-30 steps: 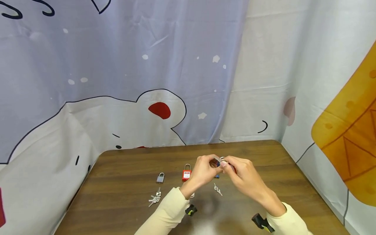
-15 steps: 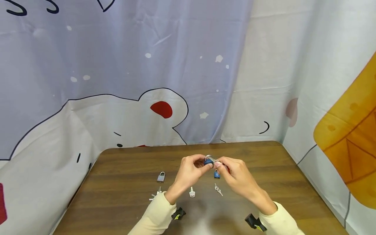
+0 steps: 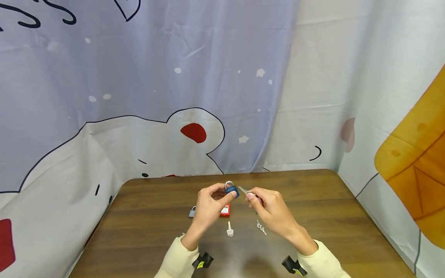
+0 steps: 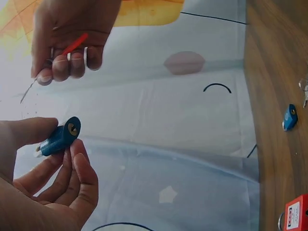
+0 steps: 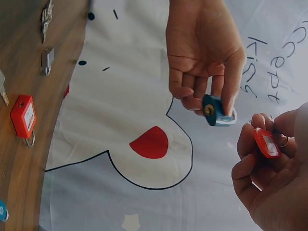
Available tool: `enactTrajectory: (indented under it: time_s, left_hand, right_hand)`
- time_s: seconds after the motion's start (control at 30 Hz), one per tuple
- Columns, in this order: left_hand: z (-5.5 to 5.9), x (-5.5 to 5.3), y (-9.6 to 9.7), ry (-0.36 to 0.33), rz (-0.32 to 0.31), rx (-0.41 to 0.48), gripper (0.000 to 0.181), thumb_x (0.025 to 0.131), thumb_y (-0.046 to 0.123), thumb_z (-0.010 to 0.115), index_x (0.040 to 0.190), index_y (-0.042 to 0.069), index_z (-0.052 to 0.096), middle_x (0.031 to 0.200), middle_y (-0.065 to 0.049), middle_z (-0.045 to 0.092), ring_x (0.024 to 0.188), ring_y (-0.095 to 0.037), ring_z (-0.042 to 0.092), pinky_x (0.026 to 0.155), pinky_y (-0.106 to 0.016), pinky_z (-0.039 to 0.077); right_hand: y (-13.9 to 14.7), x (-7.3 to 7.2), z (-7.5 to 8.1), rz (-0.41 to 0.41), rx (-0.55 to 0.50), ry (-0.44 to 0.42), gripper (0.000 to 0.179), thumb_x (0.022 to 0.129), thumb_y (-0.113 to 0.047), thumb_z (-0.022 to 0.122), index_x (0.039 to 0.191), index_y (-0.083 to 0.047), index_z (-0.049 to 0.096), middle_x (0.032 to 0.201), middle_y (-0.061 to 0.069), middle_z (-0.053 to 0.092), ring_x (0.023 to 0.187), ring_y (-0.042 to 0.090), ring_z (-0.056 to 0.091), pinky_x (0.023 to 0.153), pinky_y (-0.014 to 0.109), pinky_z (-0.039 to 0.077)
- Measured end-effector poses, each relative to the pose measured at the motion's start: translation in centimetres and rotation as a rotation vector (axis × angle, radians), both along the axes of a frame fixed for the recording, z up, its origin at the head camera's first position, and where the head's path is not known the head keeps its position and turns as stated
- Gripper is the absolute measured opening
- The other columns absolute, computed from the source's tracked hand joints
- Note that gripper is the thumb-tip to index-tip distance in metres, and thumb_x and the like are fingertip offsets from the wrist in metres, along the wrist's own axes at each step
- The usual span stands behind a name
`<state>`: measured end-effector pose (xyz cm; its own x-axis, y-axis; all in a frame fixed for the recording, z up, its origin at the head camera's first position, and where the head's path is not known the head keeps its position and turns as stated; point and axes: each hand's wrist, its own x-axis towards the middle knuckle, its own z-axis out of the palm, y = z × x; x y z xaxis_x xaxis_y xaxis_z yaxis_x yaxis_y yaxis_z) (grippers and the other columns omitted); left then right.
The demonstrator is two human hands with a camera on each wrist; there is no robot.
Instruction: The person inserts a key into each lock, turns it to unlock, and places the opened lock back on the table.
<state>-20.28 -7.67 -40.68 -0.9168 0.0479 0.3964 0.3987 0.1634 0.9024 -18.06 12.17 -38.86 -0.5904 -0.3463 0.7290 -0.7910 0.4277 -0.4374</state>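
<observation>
My left hand (image 3: 208,204) pinches a blue padlock (image 3: 232,190) between thumb and fingers, raised over the table. Its shackle points up in the head view, and the keyhole end faces out in the left wrist view. To its right, my right hand (image 3: 272,210) grips a silver key (image 3: 242,189) with the blade toward the padlock and a small gap between them. A red tag (image 5: 267,143) sits within the curled fingers of that hand.
On the wooden table (image 3: 146,239) lie a red padlock (image 3: 225,211), a grey padlock (image 3: 192,212), a single key (image 3: 230,229) and a small key bunch (image 3: 261,227). Another blue padlock (image 4: 290,118) and more keys (image 5: 46,19) show in the wrist views. Printed curtains hang behind.
Both hands have shifted left, the left one farther, so the key and blue padlock that overlapped are now apart. The padlock now shows more fully in the left hand.
</observation>
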Motion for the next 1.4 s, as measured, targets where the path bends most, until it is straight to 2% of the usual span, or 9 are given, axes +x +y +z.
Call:
enactTrajectory:
  time_s: [0.17, 0.3, 0.6, 0.7, 0.83, 1.0, 1.4]
  left_hand:
    - [0.7, 0.6, -0.2, -0.051, -0.003, 0.115, 0.018, 0.079, 0.009, 0.08, 0.095, 0.003, 0.073, 0.094, -0.015, 0.074, 0.08, -0.011, 0.07, 0.075, -0.02, 0.057]
    - [1.3, 1.0, -0.3, -0.061, -0.002, 0.182, 0.018, 0.08, 0.006, 0.079, 0.095, 0.0, 0.072, 0.094, -0.016, 0.073, 0.078, -0.01, 0.069, 0.073, -0.02, 0.057]
    - [1.8, 2.0, -0.4, -0.1, -0.042, 0.356, 0.021, 0.083, 0.003, 0.072, 0.101, -0.007, 0.067, 0.088, 0.002, 0.071, 0.078, -0.011, 0.068, 0.075, -0.024, 0.057]
    - [1.9, 2.1, -0.3, -0.116, -0.057, 0.406, 0.017, 0.084, 0.001, 0.07, 0.1, -0.005, 0.066, 0.088, 0.003, 0.071, 0.078, -0.011, 0.067, 0.076, -0.026, 0.057]
    - [2.0, 2.3, -0.1, -0.137, -0.076, 0.499, 0.009, 0.086, -0.001, 0.066, 0.094, 0.003, 0.066, 0.086, 0.003, 0.07, 0.078, -0.011, 0.065, 0.075, -0.026, 0.056]
    - [2.0, 2.5, 0.0, -0.155, -0.102, 0.602, 0.013, 0.088, -0.003, 0.063, 0.09, 0.01, 0.066, 0.085, 0.003, 0.068, 0.079, -0.009, 0.063, 0.074, -0.023, 0.054]
    - [2.1, 3.3, 0.4, -0.173, -0.132, 0.658, 0.011, 0.088, 0.001, 0.065, 0.09, 0.012, 0.066, 0.084, 0.003, 0.067, 0.076, -0.009, 0.062, 0.075, -0.021, 0.053]
  right_hand:
    - [-0.1, 0.2, -0.2, 0.009, -0.012, 0.012, 0.019, 0.094, -0.001, 0.058, 0.085, -0.016, 0.065, 0.069, -0.003, 0.062, 0.063, -0.002, 0.052, 0.056, 0.011, 0.042]
    - [-0.1, 0.4, -0.1, 0.013, -0.004, 0.005, 0.018, 0.095, -0.003, 0.057, 0.086, -0.016, 0.065, 0.069, -0.001, 0.063, 0.063, -0.001, 0.052, 0.056, 0.01, 0.042]
    - [-0.7, 0.7, -0.8, 0.061, -0.035, -0.015, 0.018, 0.096, -0.001, 0.057, 0.086, -0.015, 0.064, 0.07, 0.0, 0.063, 0.066, 0.0, 0.056, 0.06, 0.012, 0.046]
    - [-1.0, 0.8, -1.0, 0.076, -0.046, -0.014, 0.018, 0.096, -0.001, 0.057, 0.086, -0.015, 0.064, 0.07, -0.002, 0.063, 0.066, 0.0, 0.057, 0.061, 0.012, 0.047]
    - [-1.4, 0.9, -1.1, 0.075, -0.057, 0.001, 0.017, 0.095, -0.001, 0.058, 0.086, -0.015, 0.064, 0.07, -0.005, 0.063, 0.065, 0.0, 0.057, 0.061, 0.012, 0.047]
    - [-1.7, 1.0, -1.2, 0.081, -0.063, 0.006, 0.017, 0.094, 0.0, 0.058, 0.087, -0.014, 0.065, 0.069, -0.003, 0.064, 0.065, -0.001, 0.058, 0.06, 0.011, 0.047]
    - [-2.3, 1.0, -1.4, 0.077, -0.069, 0.005, 0.017, 0.094, -0.001, 0.059, 0.085, -0.014, 0.065, 0.066, -0.002, 0.061, 0.062, -0.002, 0.054, 0.056, 0.009, 0.044]
